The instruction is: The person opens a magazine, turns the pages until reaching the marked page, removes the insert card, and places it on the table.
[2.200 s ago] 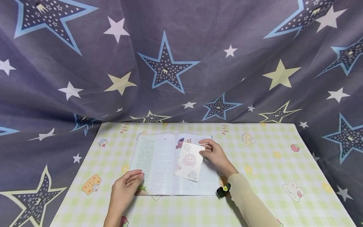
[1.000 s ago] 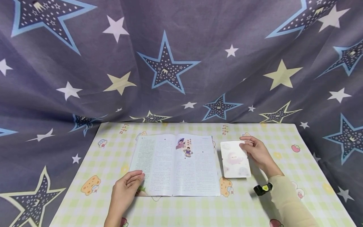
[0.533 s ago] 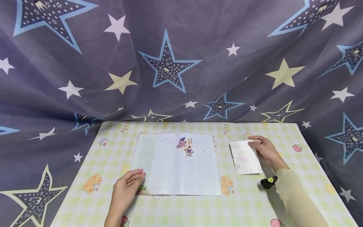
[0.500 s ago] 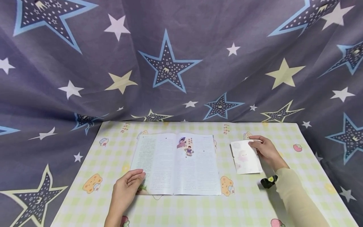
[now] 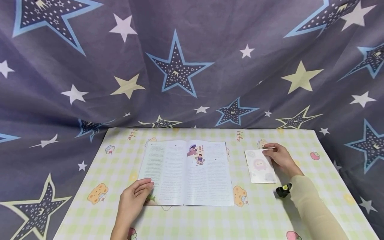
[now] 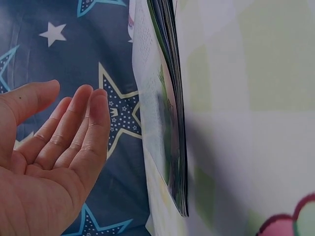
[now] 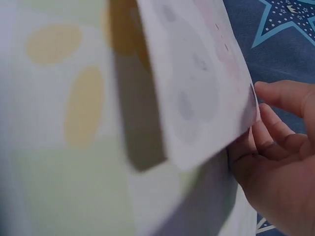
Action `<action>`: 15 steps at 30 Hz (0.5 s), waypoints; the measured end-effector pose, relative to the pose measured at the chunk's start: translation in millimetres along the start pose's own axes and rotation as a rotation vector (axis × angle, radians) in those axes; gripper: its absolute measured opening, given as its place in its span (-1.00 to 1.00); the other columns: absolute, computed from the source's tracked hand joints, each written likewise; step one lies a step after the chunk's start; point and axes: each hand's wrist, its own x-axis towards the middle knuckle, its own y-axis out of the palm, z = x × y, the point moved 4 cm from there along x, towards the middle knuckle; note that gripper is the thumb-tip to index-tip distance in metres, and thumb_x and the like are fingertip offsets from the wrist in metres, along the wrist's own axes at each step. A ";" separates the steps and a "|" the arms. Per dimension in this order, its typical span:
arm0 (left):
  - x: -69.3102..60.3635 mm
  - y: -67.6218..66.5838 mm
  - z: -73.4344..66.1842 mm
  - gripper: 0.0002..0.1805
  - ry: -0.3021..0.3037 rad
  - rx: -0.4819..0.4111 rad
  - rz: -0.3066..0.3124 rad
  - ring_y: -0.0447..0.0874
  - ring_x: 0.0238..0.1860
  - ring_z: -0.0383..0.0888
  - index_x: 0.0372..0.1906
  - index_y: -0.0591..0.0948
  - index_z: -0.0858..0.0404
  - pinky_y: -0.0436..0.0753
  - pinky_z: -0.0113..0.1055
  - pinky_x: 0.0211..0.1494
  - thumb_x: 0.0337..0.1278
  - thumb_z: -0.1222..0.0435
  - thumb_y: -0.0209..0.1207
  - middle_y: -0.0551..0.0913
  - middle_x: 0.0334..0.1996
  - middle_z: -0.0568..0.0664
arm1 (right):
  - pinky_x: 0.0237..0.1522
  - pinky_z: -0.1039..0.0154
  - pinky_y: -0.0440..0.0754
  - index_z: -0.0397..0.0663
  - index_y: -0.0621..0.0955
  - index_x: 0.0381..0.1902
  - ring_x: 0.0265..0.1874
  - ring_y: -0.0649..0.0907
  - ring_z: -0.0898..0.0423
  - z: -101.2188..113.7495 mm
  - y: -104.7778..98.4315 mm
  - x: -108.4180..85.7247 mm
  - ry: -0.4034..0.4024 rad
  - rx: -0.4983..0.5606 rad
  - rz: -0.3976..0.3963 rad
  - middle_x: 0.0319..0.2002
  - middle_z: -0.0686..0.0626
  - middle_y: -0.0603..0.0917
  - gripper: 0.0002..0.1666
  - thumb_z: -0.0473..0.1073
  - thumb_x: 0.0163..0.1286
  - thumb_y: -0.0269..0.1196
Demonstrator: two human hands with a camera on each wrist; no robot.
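An open magazine (image 5: 171,180) lies flat, printed columns on both pages and a small cartoon picture at the top of the right page. Beside its lower left corner is my left hand (image 5: 134,196), fingers loosely bent and holding nothing. The left wrist view shows that palm (image 6: 54,162) apart from the page edges. To the right of the magazine, my right hand (image 5: 280,158) pinches a white card (image 5: 260,168) with a pale pink cartoon figure by its upper right corner. In the right wrist view the card (image 7: 197,88) is tilted above the table, casting a shadow.
A green-and-white checked cloth (image 5: 195,223) with cartoon prints covers the table. Behind and around it hangs a dark star-patterned curtain (image 5: 249,83). A black wrist device (image 5: 283,190) sits by the right sleeve (image 5: 312,206).
The card was over the magazine's right page; my right hand has carried it rightward off the page, uncovering the cartoon picture. It has shifted little lately. My left hand has stayed in place.
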 end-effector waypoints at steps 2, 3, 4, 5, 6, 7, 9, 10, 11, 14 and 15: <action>0.2 0.1 0.1 -0.69 -0.002 -0.006 -0.001 0.73 -0.10 -0.27 0.05 0.69 0.29 0.65 -0.53 -0.07 0.31 0.21 0.31 0.76 -0.10 0.03 | -0.40 0.35 0.60 -0.39 0.44 0.24 -0.35 0.58 0.20 1.4 -1.7 0.7 -0.025 -0.055 -0.019 -0.12 -0.14 0.59 -0.51 -0.22 0.46 0.23; 0.4 0.4 0.1 -0.68 -0.003 -0.009 0.001 0.73 -0.10 -0.26 0.05 0.69 0.29 0.65 -0.53 -0.06 0.31 0.21 0.31 0.76 -0.10 0.04 | -0.39 0.35 0.60 -0.39 0.45 0.22 -0.33 0.58 0.19 2.6 -2.7 0.5 -0.038 -0.084 -0.028 -0.10 -0.17 0.60 -0.53 -0.22 0.47 0.22; 0.5 0.5 0.2 -0.68 -0.002 -0.008 0.002 0.73 -0.10 -0.26 0.05 0.69 0.29 0.65 -0.53 -0.06 0.30 0.20 0.31 0.76 -0.10 0.03 | -0.36 0.36 0.59 -0.40 0.47 0.19 -0.31 0.58 0.18 4.0 -3.8 -0.1 -0.057 -0.111 -0.037 -0.08 -0.19 0.61 -0.56 -0.22 0.48 0.21; 0.6 0.7 0.1 -0.66 -0.001 -0.008 0.004 0.73 -0.10 -0.26 0.06 0.68 0.29 0.65 -0.53 -0.06 0.31 0.18 0.31 0.76 -0.09 0.04 | -0.35 0.37 0.58 -0.41 0.48 0.17 -0.28 0.58 0.17 5.7 -5.0 -0.9 -0.080 -0.142 -0.053 -0.07 -0.22 0.62 -0.58 -0.22 0.48 0.20; 0.6 0.9 0.2 -0.66 -0.002 -0.007 0.006 0.73 -0.10 -0.26 0.06 0.68 0.29 0.65 -0.53 -0.06 0.30 0.17 0.31 0.76 -0.09 0.04 | -0.33 0.38 0.58 -0.41 0.50 0.15 -0.27 0.58 0.16 7.6 -6.3 -2.2 -0.101 -0.170 -0.074 -0.07 -0.23 0.62 -0.60 -0.22 0.48 0.20; 0.6 1.0 0.4 -0.65 -0.002 -0.006 0.008 0.73 -0.10 -0.26 0.06 0.68 0.29 0.65 -0.53 -0.06 0.30 0.16 0.32 0.76 -0.09 0.03 | -0.32 0.38 0.58 -0.42 0.51 0.13 -0.25 0.58 0.14 9.9 -7.4 -4.1 -0.122 -0.185 -0.094 -0.07 -0.25 0.62 -0.61 -0.22 0.49 0.19; 0.3 1.2 0.8 -0.64 -0.005 -0.005 0.012 0.73 -0.10 -0.26 0.06 0.68 0.28 0.64 -0.53 -0.06 0.30 0.15 0.32 0.76 -0.09 0.04 | -0.29 0.37 0.60 -0.42 0.52 0.11 -0.24 0.58 0.11 15.8 -8.1 -10.7 -0.162 -0.202 -0.122 -0.08 -0.26 0.62 -0.62 -0.21 0.50 0.18; 0.0 1.4 0.7 -0.64 -0.004 -0.001 0.013 0.73 -0.09 -0.26 0.06 0.68 0.28 0.64 -0.54 -0.06 0.30 0.15 0.32 0.76 -0.09 0.04 | -0.27 0.36 0.63 -0.43 0.53 0.10 -0.24 0.59 0.10 19.1 -7.5 -15.1 -0.182 -0.193 -0.133 -0.10 -0.26 0.62 -0.62 -0.20 0.51 0.19; -0.3 1.5 0.7 -0.64 -0.003 0.002 0.015 0.73 -0.09 -0.27 0.07 0.68 0.28 0.64 -0.54 -0.05 0.30 0.15 0.31 0.76 -0.08 0.04 | -0.26 0.35 0.65 -0.43 0.53 0.09 -0.24 0.61 0.10 22.6 -6.3 -20.3 -0.199 -0.178 -0.140 -0.12 -0.25 0.63 -0.61 -0.18 0.51 0.19; -1.1 2.1 0.3 -0.65 -0.004 0.002 0.022 0.73 -0.08 -0.27 0.07 0.68 0.28 0.64 -0.54 -0.04 0.31 0.17 0.30 0.76 -0.07 0.04 | -0.24 0.34 0.69 -0.46 0.53 0.07 -0.29 0.65 0.16 38.8 3.5 -42.5 -0.254 -0.093 -0.134 -0.19 -0.16 0.66 -0.62 -0.20 0.50 0.20; -1.3 2.5 0.0 -0.66 -0.004 0.001 0.024 0.73 -0.08 -0.26 0.08 0.68 0.29 0.64 -0.54 -0.04 0.32 0.18 0.30 0.76 -0.07 0.04 | -0.24 0.35 0.70 -0.46 0.53 0.05 -0.31 0.66 0.17 42.2 7.9 -49.6 -0.269 -0.067 -0.130 -0.20 -0.17 0.67 -0.63 -0.21 0.50 0.21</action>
